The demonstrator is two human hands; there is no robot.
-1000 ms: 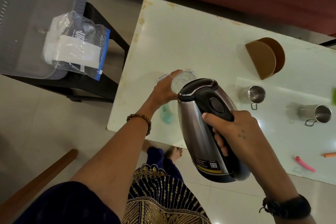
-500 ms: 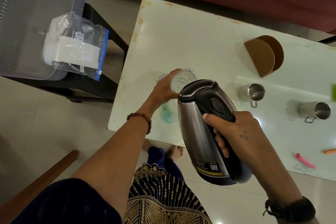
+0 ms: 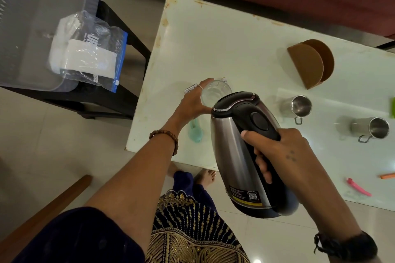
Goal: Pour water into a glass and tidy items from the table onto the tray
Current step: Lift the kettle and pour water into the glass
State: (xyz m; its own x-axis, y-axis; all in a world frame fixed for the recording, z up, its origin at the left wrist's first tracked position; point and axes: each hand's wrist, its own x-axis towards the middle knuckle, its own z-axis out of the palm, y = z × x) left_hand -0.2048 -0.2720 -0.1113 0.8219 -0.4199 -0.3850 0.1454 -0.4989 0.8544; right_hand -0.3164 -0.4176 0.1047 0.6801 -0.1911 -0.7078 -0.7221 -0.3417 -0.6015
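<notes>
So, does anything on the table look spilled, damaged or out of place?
No spill shows. The table has rusty brown stains along its far and left edges. Both steel mugs lie tipped on their sides. The pink clip lies loose near the front edge.

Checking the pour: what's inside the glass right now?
The glass in the left hand looks clear inside; no water level is discernible. The kettle, gripped by the right hand, covers its near rim.

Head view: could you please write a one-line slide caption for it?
Right hand tilts a steel kettle over a clear glass steadied by the left hand on a white table.
</notes>
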